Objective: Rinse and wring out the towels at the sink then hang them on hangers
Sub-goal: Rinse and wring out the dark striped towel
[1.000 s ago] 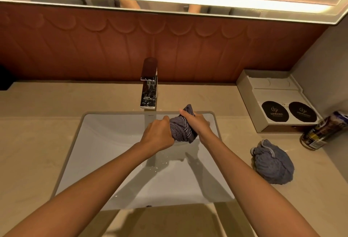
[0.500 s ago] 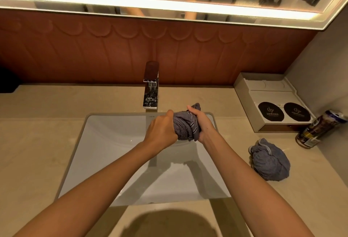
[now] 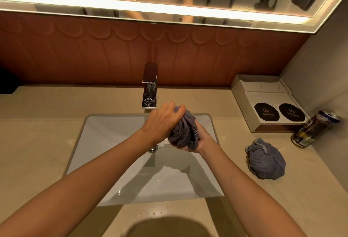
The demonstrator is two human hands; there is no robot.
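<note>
Gripping a bunched grey towel (image 3: 183,132) over the sink (image 3: 113,154), above its back half just right of the drain (image 3: 153,149). Left hand (image 3: 162,122) clamped over the towel's top and left side, fingers curled tight around it; right hand (image 3: 197,140) cupped beneath, closed on the lower end. No water standing in the basin, only droplets. Second wrung towel (image 3: 265,159) balled on the counter (image 3: 37,142) near its right edge, beside a tilted can (image 3: 314,129). Tray (image 3: 244,101) at the back right corner holding two dark round coasters (image 3: 278,112). Compared with a second ago: left hand now rolled over the top, right turned underneath.
</note>
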